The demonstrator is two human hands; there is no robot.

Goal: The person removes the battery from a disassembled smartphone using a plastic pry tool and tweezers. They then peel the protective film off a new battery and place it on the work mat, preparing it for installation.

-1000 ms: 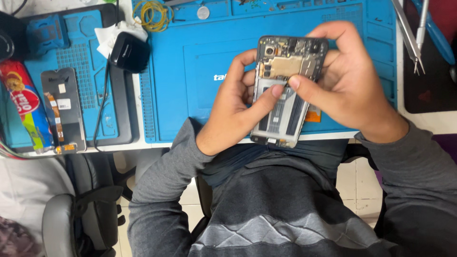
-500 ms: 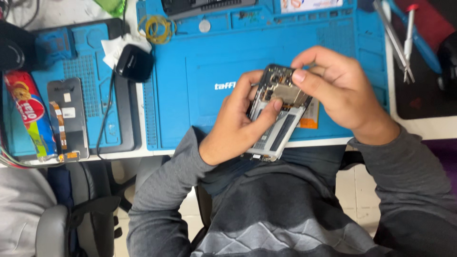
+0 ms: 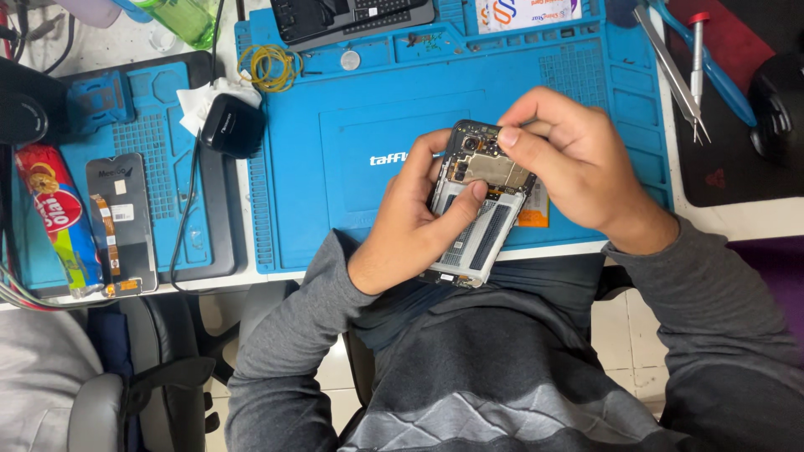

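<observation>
Opened phone (image 3: 479, 209) with back cover off, held tilted above the near edge of the blue mat (image 3: 335, 167), bare circuit board and metal shield facing up, lower end pointing toward the lap. Gripped from the left by the left hand (image 3: 410, 226), fingers (image 3: 431, 155) wrapped behind the frame and thumb laid across the middle of the phone, clamped on it. Pinched at the top corner by the right hand (image 3: 578, 167), fingertips (image 3: 509, 138) drawn together on the upper edge near the camera module; whether anything small sits between them, impossible to tell. Grey sleeves on both arms. Just under the right hand, partly hidden, an orange-and-white piece (image 3: 534, 213) lying on the mat. Farther up the mat, a coil of yellow wire (image 3: 268, 67), a small round silver disc (image 3: 350, 59) and a black tray (image 3: 352, 18) at the top edge. Left of the mat, a black pouch-like object (image 3: 233, 125) on white tissue (image 3: 201, 100). Beyond that, on a second smaller blue mat (image 3: 142, 134), a dark phone screen (image 3: 121, 222) with an orange ribbon cable, beside a colourful snack packet (image 3: 59, 218). On the right of the worktop, tweezers (image 3: 674, 75) and a red-capped screwdriver (image 3: 697, 54), well apart from the hands.
</observation>
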